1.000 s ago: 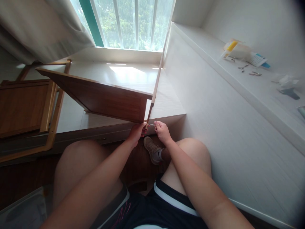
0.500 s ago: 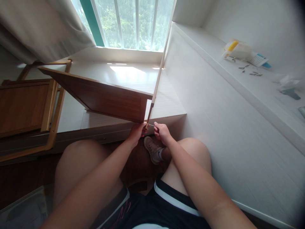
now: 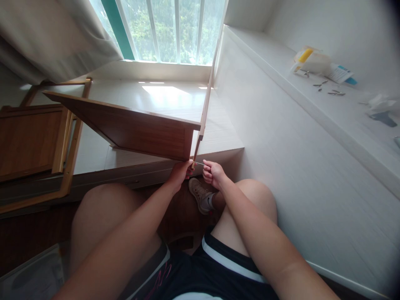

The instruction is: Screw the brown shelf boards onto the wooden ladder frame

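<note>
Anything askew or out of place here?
The wooden panel sits tilted on the white platform, left hand gripping its near corner, right hand pinching a thin tool there. Small metal parts lie scattered on the shelf.

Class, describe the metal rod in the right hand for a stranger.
From the window, follow the tilted wooden panel down to its near corner, where the left hand grips. The thin metal rod juts from there into the right hand: silvery, not wooden.
</note>
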`<state>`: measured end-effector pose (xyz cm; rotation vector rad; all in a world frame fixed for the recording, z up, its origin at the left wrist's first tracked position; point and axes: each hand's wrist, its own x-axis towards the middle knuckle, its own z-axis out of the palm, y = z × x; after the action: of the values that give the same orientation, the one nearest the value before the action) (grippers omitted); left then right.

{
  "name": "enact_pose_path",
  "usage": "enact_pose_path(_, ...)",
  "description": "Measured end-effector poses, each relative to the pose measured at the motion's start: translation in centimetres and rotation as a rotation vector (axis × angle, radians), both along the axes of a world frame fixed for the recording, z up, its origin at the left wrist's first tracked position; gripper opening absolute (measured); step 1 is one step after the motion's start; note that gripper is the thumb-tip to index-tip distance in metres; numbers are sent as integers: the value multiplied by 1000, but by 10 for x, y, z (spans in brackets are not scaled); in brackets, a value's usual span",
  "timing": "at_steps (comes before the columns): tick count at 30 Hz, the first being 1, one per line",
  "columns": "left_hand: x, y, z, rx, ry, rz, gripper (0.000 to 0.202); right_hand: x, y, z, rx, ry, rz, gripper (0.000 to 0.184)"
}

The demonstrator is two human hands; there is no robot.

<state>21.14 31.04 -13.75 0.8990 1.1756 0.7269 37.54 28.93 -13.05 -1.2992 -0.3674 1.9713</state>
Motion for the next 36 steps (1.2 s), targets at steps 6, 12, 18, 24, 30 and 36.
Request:
enact_pose_path(6,0,0,0,-5,5,-2,41,-4,-2,0,151,-139,-82,46)
enact_pose_path(12,-1,0,-3,-11,-9,-8,42,0,-2,-5,549,-779,-78,51)
enact_pose_path(18,-2,0,-4,-4,-19,-10,40,7,-6,-6,673,-942,68,53)
enact_pose_path(24,-1,0,-2,-5,-13,-3,40,7,-7,-7,712,-950,101,50)
enact_pose_path(30,-2,1,-4,4,-10,-10,41,8,-7,-5,715,-1001,99,48)
enact_pose_path(36,-1,1,-4,5,-5,-9,41,7,-7,-5,730,-984,71,46)
